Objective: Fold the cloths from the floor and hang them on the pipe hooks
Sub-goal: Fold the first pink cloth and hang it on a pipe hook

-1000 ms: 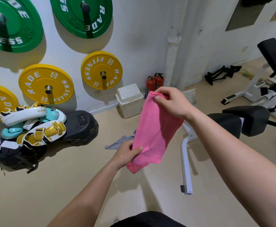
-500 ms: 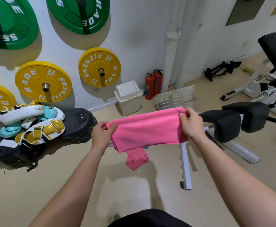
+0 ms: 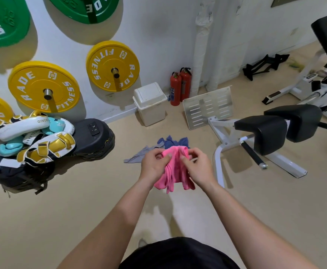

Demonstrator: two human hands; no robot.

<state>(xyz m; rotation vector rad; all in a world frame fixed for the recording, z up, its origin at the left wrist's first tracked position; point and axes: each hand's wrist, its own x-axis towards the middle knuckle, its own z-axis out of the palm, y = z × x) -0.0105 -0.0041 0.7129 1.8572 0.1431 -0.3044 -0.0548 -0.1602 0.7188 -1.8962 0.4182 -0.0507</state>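
A pink cloth point(image 3: 175, 171) hangs doubled over between my two hands, its ends dangling below them. My left hand point(image 3: 155, 164) pinches its left fold and my right hand point(image 3: 195, 166) pinches the right fold, the hands close together. Beyond them on the floor lie a blue cloth point(image 3: 173, 141) and a grey cloth point(image 3: 137, 156). A white wrapped pipe point(image 3: 200, 49) runs up the wall corner, with a small hook point(image 3: 209, 16) near its top.
Yellow and green weight plates point(image 3: 113, 66) hang on the wall. A pile of boxing pads point(image 3: 34, 136) lies at the left. A white bin point(image 3: 150, 102), two red extinguishers point(image 3: 180, 86) and a white bench frame with black pads point(image 3: 261, 133) stand ahead and right.
The cloth was stretched wide between my hands half a second ago. My hands have come together, doubling it over, and the view has tilted down to show the cloths on the floor.
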